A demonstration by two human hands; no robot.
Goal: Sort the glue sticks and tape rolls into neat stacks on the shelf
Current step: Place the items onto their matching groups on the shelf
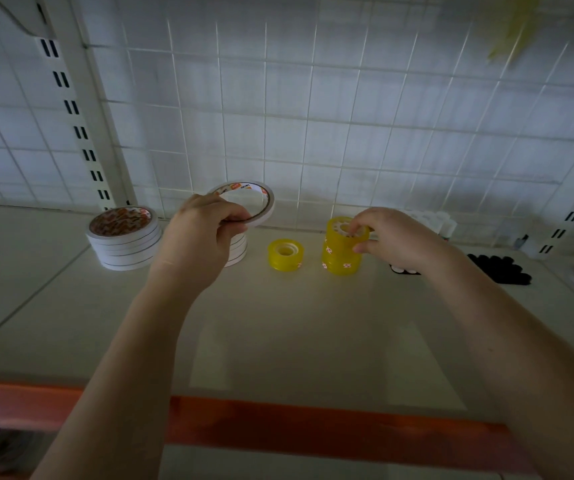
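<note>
On shelf (pixel 278 306) | left hand (pixel 202 237) grips white tape roll (pixel 254 199) | right hand (pixel 393 237) pinches top yellow roll (pixel 342 230)

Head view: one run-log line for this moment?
left hand: holds white tape roll above white stack | right hand: pinches top yellow roll on yellow stack

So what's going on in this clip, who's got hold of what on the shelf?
A person is sorting tape on a white shelf. The left hand holds a thin white tape ring tilted above a short stack of similar rings. The right hand pinches the top yellow translucent tape roll of a small yellow stack. One more yellow roll lies alone, and a finished white stack stands at the left.
</note>
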